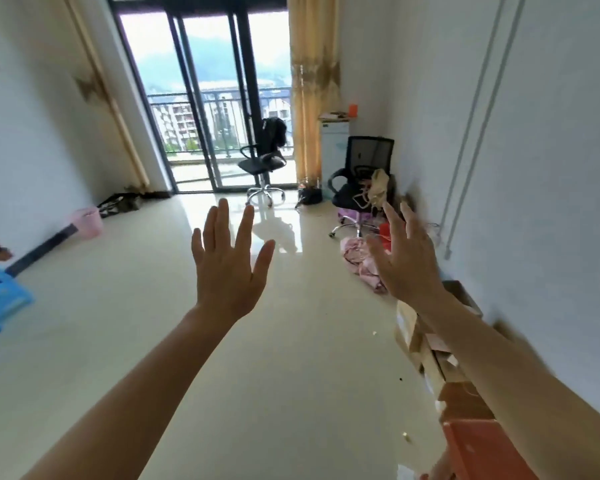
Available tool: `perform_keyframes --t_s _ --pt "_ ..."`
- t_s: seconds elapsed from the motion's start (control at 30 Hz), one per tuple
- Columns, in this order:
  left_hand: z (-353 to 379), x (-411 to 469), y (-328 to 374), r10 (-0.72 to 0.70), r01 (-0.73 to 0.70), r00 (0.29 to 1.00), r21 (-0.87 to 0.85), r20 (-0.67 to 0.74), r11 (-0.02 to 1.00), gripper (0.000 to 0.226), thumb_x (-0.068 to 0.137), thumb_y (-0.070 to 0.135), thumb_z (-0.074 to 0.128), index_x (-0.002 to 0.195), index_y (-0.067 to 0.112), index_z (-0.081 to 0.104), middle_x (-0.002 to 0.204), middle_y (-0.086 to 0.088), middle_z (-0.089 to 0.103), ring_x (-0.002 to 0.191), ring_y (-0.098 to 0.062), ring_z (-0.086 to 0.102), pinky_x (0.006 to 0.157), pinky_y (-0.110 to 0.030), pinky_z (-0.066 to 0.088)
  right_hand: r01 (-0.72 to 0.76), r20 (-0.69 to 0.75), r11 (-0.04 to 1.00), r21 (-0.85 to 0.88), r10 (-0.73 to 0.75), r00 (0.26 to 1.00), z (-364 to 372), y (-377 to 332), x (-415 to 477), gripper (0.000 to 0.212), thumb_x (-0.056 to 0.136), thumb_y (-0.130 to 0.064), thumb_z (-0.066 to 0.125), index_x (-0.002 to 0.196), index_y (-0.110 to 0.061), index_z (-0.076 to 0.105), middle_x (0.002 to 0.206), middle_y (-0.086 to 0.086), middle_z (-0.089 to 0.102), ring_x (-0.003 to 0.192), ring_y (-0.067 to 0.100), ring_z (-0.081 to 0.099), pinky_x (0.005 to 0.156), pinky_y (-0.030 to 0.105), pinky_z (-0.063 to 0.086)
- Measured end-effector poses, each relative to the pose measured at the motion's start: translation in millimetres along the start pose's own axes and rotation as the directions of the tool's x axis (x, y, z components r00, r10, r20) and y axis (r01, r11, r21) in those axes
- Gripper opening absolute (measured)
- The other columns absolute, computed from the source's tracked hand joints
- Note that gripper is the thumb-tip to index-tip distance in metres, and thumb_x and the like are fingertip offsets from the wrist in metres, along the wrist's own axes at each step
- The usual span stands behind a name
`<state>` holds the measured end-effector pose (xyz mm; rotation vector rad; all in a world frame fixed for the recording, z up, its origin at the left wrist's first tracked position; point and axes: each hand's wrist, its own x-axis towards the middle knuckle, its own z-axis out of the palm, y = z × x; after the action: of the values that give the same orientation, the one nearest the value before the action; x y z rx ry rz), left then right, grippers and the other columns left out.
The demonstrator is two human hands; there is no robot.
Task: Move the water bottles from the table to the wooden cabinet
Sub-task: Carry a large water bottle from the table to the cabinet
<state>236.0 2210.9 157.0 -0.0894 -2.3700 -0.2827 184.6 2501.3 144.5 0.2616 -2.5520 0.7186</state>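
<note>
Both forearms stretch out from under the camera, my left grip (227, 268) and right grip (407, 261) spread flat and released, holding nothing. No water bottle shows anywhere, nor the bench or the wooden cabinet, so I judge I must turn to find them. Trouble could start at my feet. An orange box (478, 441) and cardboard boxes (426, 344) crowd the wall at 4 o'clock, under my right arm, and a pink cloth (359, 261) lies at 2 o'clock. A careless turn could trip me, and the glossy floor (153, 341) looks slippery. Farther out, two office chairs (262, 161) stand near the glass doors (205, 98) at 12 o'clock, with a yellow curtain (312, 88) beside them. A blue stool (0, 299) sits at 9 o'clock and a pink bin (87, 221) at 10.
</note>
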Motion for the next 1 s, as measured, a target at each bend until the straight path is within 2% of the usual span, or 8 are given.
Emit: perform_keyframes --t_s 0.1,0.23,0.33,0.47,0.63,0.77,0.83,1.0 --pt "-41 3 -113 -0.122 0.130 0.989 0.097 -0.078 0.987 0.065 0.103 0.055 0.030 0.156 0.018 0.031 0.165 -0.018 0.017 0.153 -0.035 0.013 0.117 -0.063 0.022 0.103 0.053 0.992 0.077 -0.107 0.993 74 -100 57 0.072 0.101 -0.065 0.031 0.161 -0.027 0.017 0.168 0.015 0.014 0.153 0.038 0.021 0.120 0.060 0.025" --pt "-94 -2 -235 -0.244 0.279 0.953 0.213 -0.178 0.936 0.066 0.102 0.060 0.024 0.158 0.025 0.026 0.168 -0.011 0.009 0.155 -0.030 0.007 0.120 -0.061 0.013 0.276 0.044 0.947 0.163 -0.287 0.957 154 -232 99 0.068 0.104 -0.052 0.044 0.161 -0.022 0.021 0.168 0.016 0.017 0.152 0.037 0.023 0.120 0.057 0.025" --pt "-124 -12 -307 -0.364 0.419 0.900 0.245 -0.241 0.874 0.067 0.102 0.060 0.022 0.157 0.023 0.031 0.167 -0.014 0.014 0.154 -0.034 0.011 0.119 -0.063 0.014 0.425 0.061 0.882 0.206 -0.445 0.894 209 -323 113 0.069 0.103 -0.055 0.041 0.160 -0.020 0.024 0.167 0.017 0.021 0.152 0.036 0.026 0.121 0.056 0.025" --pt "-145 -31 -393 -0.434 0.517 0.850 0.307 -0.300 0.799 0.065 0.103 0.056 0.026 0.154 0.018 0.036 0.164 -0.019 0.020 0.151 -0.039 0.017 0.116 -0.067 0.020 0.545 0.081 0.789 0.284 -0.587 0.806 286 -426 124 0.070 0.103 -0.053 0.044 0.161 -0.019 0.024 0.167 0.016 0.022 0.151 0.035 0.027 0.123 0.053 0.023" --pt "-148 -29 -517 -0.524 0.636 0.769 0.356 -0.365 0.685 0.063 0.104 0.056 0.026 0.155 0.019 0.034 0.164 -0.018 0.019 0.152 -0.037 0.015 0.118 -0.065 0.018 0.618 0.102 0.679 0.396 -0.702 0.705 392 -534 146 0.071 0.103 -0.054 0.042 0.161 -0.020 0.022 0.167 0.014 0.022 0.149 0.035 0.031 0.123 0.052 0.023" --pt "-131 7 -613 -0.540 0.668 0.744 0.397 -0.394 0.630 0.066 0.103 0.056 0.023 0.155 0.017 0.035 0.164 -0.019 0.020 0.152 -0.036 0.015 0.118 -0.064 0.019 0.675 0.068 0.603 0.425 -0.765 0.640 479 -598 188 0.071 0.102 -0.060 0.034 0.161 -0.022 0.020 0.166 0.014 0.023 0.147 0.035 0.035 0.122 0.053 0.023" --pt "-121 35 -673 -0.580 0.702 0.712 0.416 -0.395 0.578 0.066 0.103 0.058 0.020 0.156 0.019 0.033 0.165 -0.017 0.018 0.153 -0.034 0.012 0.119 -0.063 0.017 0.668 0.095 0.577 0.470 -0.785 0.612 531 -643 227 0.070 0.103 -0.059 0.036 0.161 -0.023 0.019 0.165 0.014 0.024 0.145 0.036 0.037 0.121 0.054 0.026" --pt "-138 74 -767 -0.586 0.724 0.688 0.464 -0.428 0.511 0.067 0.103 0.058 0.018 0.156 0.020 0.031 0.165 -0.016 0.017 0.154 -0.032 0.011 0.120 -0.062 0.018 0.678 0.073 0.498 0.540 -0.831 0.552 605 -751 287 0.070 0.103 -0.055 0.042 0.160 -0.020 0.024 0.165 0.014 0.026 0.146 0.034 0.036 0.120 0.051 0.026"
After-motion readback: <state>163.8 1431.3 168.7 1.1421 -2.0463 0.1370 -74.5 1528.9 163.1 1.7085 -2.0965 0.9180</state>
